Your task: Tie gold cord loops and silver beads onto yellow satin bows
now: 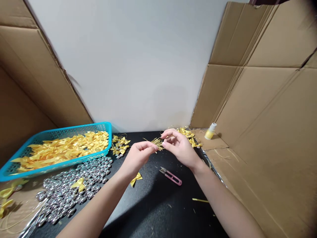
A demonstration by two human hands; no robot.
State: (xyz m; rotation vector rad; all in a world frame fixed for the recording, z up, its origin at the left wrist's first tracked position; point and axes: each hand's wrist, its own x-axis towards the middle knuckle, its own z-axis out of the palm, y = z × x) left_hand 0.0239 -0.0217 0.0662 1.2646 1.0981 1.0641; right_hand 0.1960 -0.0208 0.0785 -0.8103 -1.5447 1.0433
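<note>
My left hand is closed, thumb and forefinger pinched together near the middle of the black table; what sits in the pinch is too small to make out. Facing it, my right hand has its fingers curved and a gap between thumb and forefinger, with nothing visible in them. Behind and between both hands lies a bundle of thin gold ties. Pink-handled thread snips rest on the table below the right hand. A yellow ribbon bow lies beside my left wrist.
A blue basket full of yellow bows stands at left. Many shiny silver beads spread in front of it. Finished-looking bow clusters lie beside the basket, more bows behind my right hand. A small bottle stands by the cardboard wall.
</note>
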